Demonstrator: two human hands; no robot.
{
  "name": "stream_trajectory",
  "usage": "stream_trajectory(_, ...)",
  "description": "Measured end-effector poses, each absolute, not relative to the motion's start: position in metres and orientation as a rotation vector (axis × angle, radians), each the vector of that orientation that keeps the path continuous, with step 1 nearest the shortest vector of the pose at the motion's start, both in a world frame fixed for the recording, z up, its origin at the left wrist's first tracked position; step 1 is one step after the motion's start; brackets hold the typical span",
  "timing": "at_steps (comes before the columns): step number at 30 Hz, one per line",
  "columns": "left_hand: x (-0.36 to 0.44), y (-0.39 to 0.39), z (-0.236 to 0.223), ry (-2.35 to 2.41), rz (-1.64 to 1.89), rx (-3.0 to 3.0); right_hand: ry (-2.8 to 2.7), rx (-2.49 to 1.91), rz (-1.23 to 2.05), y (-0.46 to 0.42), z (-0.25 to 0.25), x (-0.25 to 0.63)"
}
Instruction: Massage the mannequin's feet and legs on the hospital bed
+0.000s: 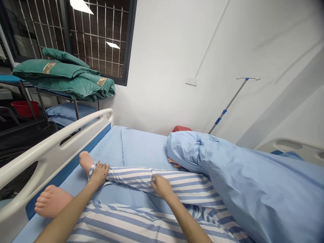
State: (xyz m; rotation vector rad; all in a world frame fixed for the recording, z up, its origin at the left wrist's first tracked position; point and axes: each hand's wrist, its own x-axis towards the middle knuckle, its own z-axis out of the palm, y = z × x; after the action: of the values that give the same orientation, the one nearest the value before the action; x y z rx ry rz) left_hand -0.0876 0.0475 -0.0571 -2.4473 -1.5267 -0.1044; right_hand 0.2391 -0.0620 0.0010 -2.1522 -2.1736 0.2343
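A manikin's legs in blue-and-white striped trousers [131, 175] lie along the bed, with the bare far foot [86, 162] and near foot [52, 201] toward the footboard. My left hand [100, 173] lies over the far leg just above the ankle, fingers wrapped across the trouser cuff. At the knee of the same leg, my right hand [162, 185] has its fingers curled against the striped cloth; its fingertips are partly hidden. A light blue quilt [235, 175] covers the upper body, and the manikin's fingers [174, 163] show from under its edge.
A cream footboard [55, 145] borders the bed on the left. Beyond it, folded green quilts [65, 76] lie on a rack near a red basin [25, 108]. An IV pole [229, 104] stands by the wall behind the bed, near a red object [181, 128].
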Motion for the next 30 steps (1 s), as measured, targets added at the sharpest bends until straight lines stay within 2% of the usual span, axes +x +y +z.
stream_trajectory(2,-0.088,0.047,-0.057,-1.534,-0.095,-2.468,-2.181,-2.064,0.108,-0.05,0.001,0.217)
stream_trajectory(5,-0.091,0.046,-0.056,-1.546,-0.08,-2.492,-2.179,-2.154,0.049,-0.037,-0.009,0.181)
stream_trajectory(11,-0.084,0.029,-0.051,-1.619,-0.136,-2.504,-2.13,-2.218,0.224,-0.039,-0.019,0.151)
stream_trajectory(16,-0.08,-0.018,-0.043,-1.783,-0.59,-2.714,-1.971,-2.032,0.124,-0.088,-0.021,0.165)
stream_trajectory(20,-0.108,-0.057,-0.039,-1.922,-0.675,-3.303,-1.876,-1.813,0.095,-0.162,-0.027,0.187)
stream_trajectory(24,-0.134,-0.085,-0.038,-1.821,-0.419,-3.372,-1.667,-1.751,0.024,-0.248,-0.052,0.207)
stream_trajectory(27,-0.129,-0.098,-0.041,-1.658,-0.053,-3.117,-1.565,-1.744,0.056,-0.314,-0.087,0.209)
stream_trajectory(30,-0.112,-0.106,-0.047,-1.661,0.089,-2.836,-1.415,-1.761,0.112,-0.375,-0.112,0.21)
